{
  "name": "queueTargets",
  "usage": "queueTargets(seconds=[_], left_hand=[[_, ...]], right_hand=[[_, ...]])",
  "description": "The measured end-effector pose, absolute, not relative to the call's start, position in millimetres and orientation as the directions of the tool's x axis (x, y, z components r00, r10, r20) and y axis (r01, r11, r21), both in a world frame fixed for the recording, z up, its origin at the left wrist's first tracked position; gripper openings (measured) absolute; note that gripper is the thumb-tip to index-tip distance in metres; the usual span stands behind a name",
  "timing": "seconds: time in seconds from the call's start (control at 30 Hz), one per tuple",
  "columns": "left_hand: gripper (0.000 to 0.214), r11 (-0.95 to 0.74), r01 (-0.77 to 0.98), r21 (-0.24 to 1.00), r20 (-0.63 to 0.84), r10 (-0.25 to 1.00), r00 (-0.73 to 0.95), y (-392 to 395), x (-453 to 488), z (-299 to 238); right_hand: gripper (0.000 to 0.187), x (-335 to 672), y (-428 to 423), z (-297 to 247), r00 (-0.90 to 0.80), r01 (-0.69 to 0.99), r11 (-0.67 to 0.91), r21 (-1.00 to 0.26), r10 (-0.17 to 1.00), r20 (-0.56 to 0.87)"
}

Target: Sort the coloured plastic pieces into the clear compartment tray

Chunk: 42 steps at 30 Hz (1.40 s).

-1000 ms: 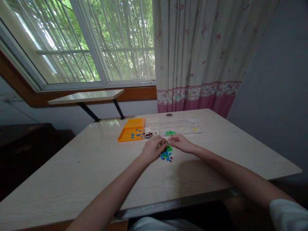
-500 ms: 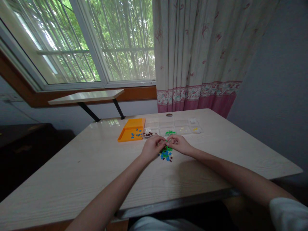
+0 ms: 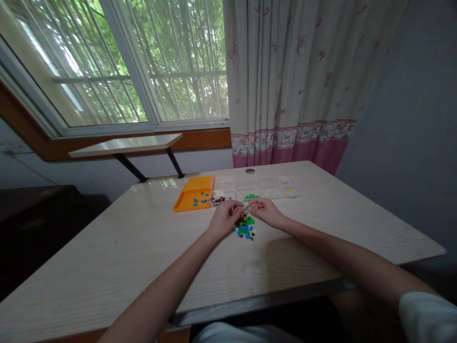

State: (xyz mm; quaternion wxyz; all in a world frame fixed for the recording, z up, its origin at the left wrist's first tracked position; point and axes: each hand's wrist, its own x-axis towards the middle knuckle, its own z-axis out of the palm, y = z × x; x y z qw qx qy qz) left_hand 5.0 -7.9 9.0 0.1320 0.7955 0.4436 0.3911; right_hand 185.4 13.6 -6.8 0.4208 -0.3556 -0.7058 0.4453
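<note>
My left hand point(image 3: 225, 218) and my right hand point(image 3: 267, 213) meet over the middle of the table, thumbs and fingers pinched. A small green piece point(image 3: 246, 207) shows between their fingertips; which hand bears it is too small to tell. Just below them lies a loose pile of tiny blue, green, dark brown and pale pieces point(image 3: 244, 231). Behind my fingers stands a clear compartment box point(image 3: 266, 183). Its front compartments hold dark brown pieces point(image 3: 222, 200), green pieces point(image 3: 252, 196) and a few yellow ones point(image 3: 288, 191).
An open orange case point(image 3: 178, 205) with several blue pieces point(image 3: 202, 197) sits left of the clear box. Farther left, a small raised shelf point(image 3: 132, 143) stands on black legs at the table's back edge. A window and a curtain point(image 3: 285, 95) are beyond the table point(image 3: 143, 252).
The view has shifted slightly. My fingertips have parted a little around the green piece, while both hands stay over the same spot.
</note>
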Motion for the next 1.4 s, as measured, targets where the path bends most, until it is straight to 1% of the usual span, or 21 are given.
queueTargets(seconds=[0.07, 0.17, 0.27, 0.4, 0.53, 0.6, 0.7, 1.0, 1.4], left_hand=[[0.019, -0.555, 0.633, 0.54, 0.494, 0.818, 0.295, -6, 3, 7], [0.021, -0.536, 0.69, 0.487, 0.45, 0.831, 0.327, -3, 0, 5], [0.025, -0.497, 0.749, 0.438, 0.371, 0.859, 0.353, -4, -1, 5], [0.03, -0.477, 0.799, 0.366, 0.3, 0.873, 0.384, -6, -1, 5], [0.033, -0.503, 0.809, 0.304, 0.267, 0.86, 0.435, -7, -1, 5], [0.033, -0.516, 0.807, 0.288, 0.255, 0.853, 0.455, -7, -1, 5], [0.033, -0.53, 0.795, 0.296, 0.245, 0.846, 0.473, -5, -2, 4], [0.032, -0.55, 0.746, 0.375, 0.26, 0.835, 0.485, -2, -6, 4], [0.027, -0.561, 0.716, 0.416, 0.305, 0.828, 0.471, -2, -5, 5]], right_hand=[[0.027, 187, 16, -6, -0.364, 0.109, 0.294, -0.95, 0.901, 0.237], [0.03, 190, 20, -6, -0.341, 0.038, 0.222, -0.974, 0.919, 0.196], [0.031, 191, 24, -7, -0.323, -0.002, 0.203, -0.979, 0.927, 0.193], [0.03, 191, 26, -7, -0.275, 0.0, 0.257, -0.966, 0.929, 0.247], [0.027, 191, 23, -5, -0.105, 0.042, 0.381, -0.924, 0.921, 0.375], [0.025, 191, 22, -5, -0.052, 0.058, 0.438, -0.897, 0.899, 0.436], [0.024, 192, 19, -6, -0.027, 0.082, 0.484, -0.871, 0.875, 0.484], [0.022, 193, 19, -8, 0.0, 0.106, 0.518, -0.849, 0.853, 0.521], [0.021, 192, 13, -4, -0.044, 0.2, 0.578, -0.791, 0.812, 0.582]])
